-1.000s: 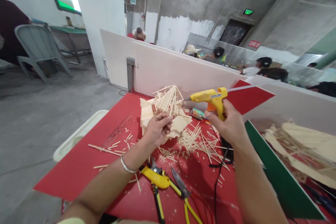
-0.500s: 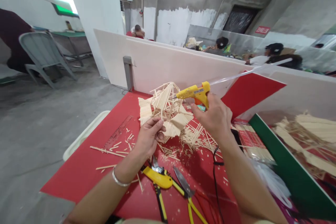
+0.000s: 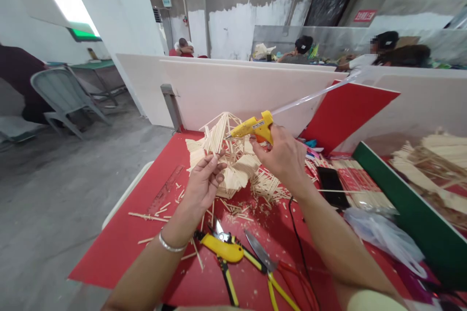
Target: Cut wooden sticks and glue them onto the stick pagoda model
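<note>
My right hand [image 3: 282, 158] is wrapped round a yellow hot glue gun [image 3: 251, 127], a clear glue stick [image 3: 314, 97] running out of its back. The nozzle points left, at the upper part of a model built of thin wooden sticks [image 3: 239, 171]; whether it touches cannot be made out. My left hand [image 3: 206, 180], a silver bangle at its wrist, pinches a thin wooden stick at the front of the model's sloping stick panel [image 3: 216, 137]. The fingertips partly hide that stick. Loose cut sticks [image 3: 268, 185] lie to the right of the model.
Near me on the red board [image 3: 120, 243] lie a yellow utility knife [image 3: 222, 248], cutting pliers [image 3: 228, 282] and yellow-handled scissors [image 3: 260, 250]. A black phone [image 3: 332, 187], bagged sticks [image 3: 359, 182] and a plastic bag [image 3: 383, 235] are at right. White partitions [image 3: 226, 87] stand behind; people sit beyond.
The camera view has shifted, and the phone shows more fully. Both hands remain at the model, the glue gun still held with its nozzle near the upper sticks.
</note>
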`<state>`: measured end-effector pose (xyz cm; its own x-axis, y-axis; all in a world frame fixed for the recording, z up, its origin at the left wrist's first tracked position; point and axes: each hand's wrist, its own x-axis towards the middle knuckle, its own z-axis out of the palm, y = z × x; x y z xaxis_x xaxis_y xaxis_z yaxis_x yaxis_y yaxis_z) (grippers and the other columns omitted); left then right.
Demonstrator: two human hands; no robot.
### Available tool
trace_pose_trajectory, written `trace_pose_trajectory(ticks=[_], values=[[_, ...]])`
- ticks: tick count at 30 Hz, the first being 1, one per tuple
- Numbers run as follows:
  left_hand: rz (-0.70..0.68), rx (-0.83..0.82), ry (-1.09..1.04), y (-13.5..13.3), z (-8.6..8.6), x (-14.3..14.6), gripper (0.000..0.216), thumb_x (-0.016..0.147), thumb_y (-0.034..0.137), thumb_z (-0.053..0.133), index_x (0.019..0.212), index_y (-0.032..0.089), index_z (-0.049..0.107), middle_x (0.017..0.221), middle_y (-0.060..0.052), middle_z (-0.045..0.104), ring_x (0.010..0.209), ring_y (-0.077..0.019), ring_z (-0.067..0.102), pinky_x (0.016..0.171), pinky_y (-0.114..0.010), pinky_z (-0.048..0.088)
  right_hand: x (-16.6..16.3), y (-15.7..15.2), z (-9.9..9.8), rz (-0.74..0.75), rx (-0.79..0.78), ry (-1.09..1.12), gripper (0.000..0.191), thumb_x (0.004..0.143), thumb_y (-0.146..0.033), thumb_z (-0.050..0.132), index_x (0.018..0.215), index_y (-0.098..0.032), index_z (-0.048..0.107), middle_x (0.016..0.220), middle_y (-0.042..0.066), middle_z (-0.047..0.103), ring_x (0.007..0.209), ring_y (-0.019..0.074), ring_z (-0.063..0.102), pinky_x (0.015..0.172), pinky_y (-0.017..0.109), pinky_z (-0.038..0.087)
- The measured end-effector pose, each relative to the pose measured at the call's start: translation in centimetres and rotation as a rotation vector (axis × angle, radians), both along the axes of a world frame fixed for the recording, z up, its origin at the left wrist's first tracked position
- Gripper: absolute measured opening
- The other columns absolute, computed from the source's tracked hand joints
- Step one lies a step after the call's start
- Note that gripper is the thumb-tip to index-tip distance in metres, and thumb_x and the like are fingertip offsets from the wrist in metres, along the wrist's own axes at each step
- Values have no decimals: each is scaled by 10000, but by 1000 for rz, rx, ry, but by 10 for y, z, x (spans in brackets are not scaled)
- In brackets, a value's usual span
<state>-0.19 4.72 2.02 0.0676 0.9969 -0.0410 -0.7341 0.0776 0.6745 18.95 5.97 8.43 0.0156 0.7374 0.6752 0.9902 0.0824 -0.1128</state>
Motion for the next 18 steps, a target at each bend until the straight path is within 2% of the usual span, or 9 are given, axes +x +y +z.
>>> trace_pose_trajectory(ticks=[6, 18], values=[[26, -23, 5, 4, 1, 1, 193, 712, 190, 761, 859, 161, 638, 1057, -47, 706, 693, -76, 661, 440, -119, 428, -2, 2, -1, 25, -15, 30, 443, 864, -534, 464, 1123, -179, 523, 963, 82, 641, 807, 205, 560, 615, 308, 304], [23, -7, 22, 9, 0, 0, 206, 701, 203, 767, 857, 167, 637, 1030, -41, 712, 684, -64, 652, 435, -107, 434, -2, 7, -7, 42, -48, 35, 410, 875, -472, 444, 1145, -171, 514, 981, 87, 646, 771, 199, 559, 612, 312, 293]])
